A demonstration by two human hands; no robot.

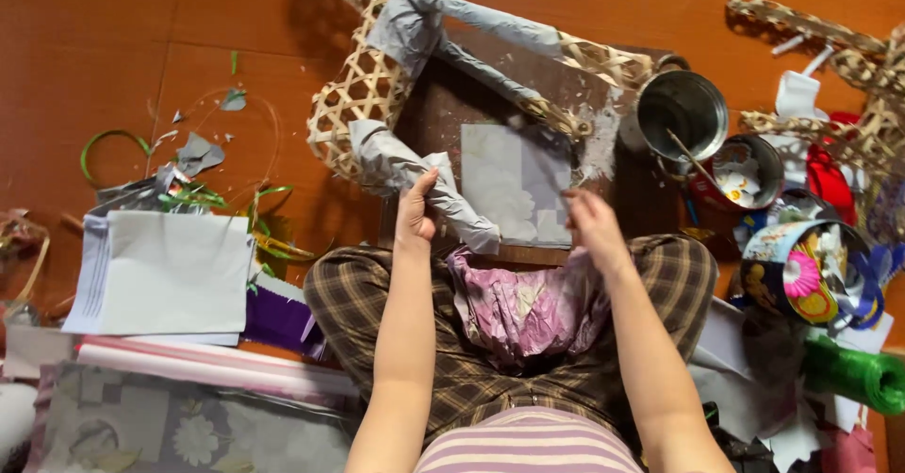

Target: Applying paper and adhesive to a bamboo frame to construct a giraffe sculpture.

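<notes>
1. Looking like a home craft corner, with work going on down on a reddish-brown floor (113, 40) rather than at a bench.
2. Sitting cross-legged in plaid trousers (363, 299), with a board (443, 106) lying just ahead of the knees.
3. Lying all about: woven baskets (363, 91), paper sheets (170, 270), paper scraps (198, 153), green ribbon (108, 138) and a green roll (858, 374).
4. Standing at the right: a metal can (683, 106) and a tin (745, 171) holding paste.
</notes>
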